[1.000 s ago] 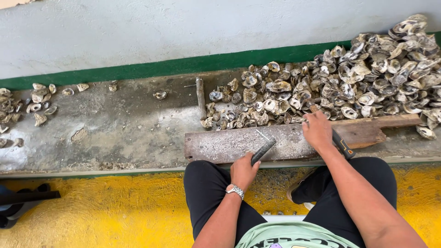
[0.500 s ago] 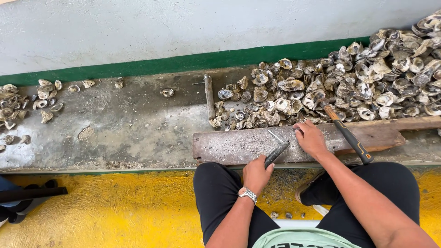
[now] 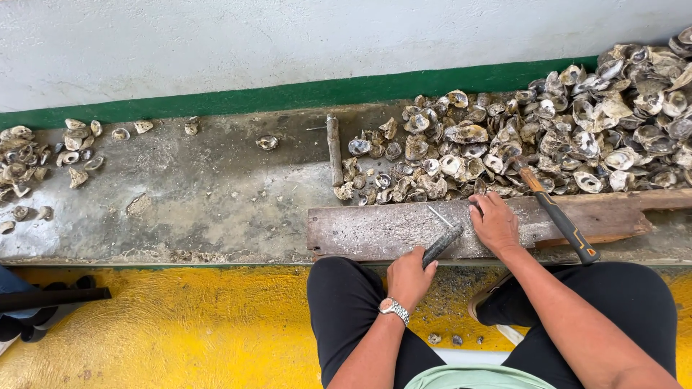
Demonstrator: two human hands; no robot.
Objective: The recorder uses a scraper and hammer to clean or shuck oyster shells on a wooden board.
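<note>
Concrete ledge [image 3: 202, 194] is running below a green-striped wall; scattered shells [image 3: 43, 155] are lying far left; the left hand [image 3: 409, 277] is gripping a dark tool [image 3: 441, 246] by its stiff handle over the wooden board [image 3: 389, 229]; the right hand [image 3: 496, 222] is pressing flat, open, beside the hammer [image 3: 559, 216]; the oyster pile [image 3: 577, 130] looks heavy, sharp-edged.

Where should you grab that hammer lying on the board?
Probably the black and orange handle end, from above. The hammer lies slanted on the board, its head buried among the shells, and that end points toward the person, free beside the right hand.
</note>
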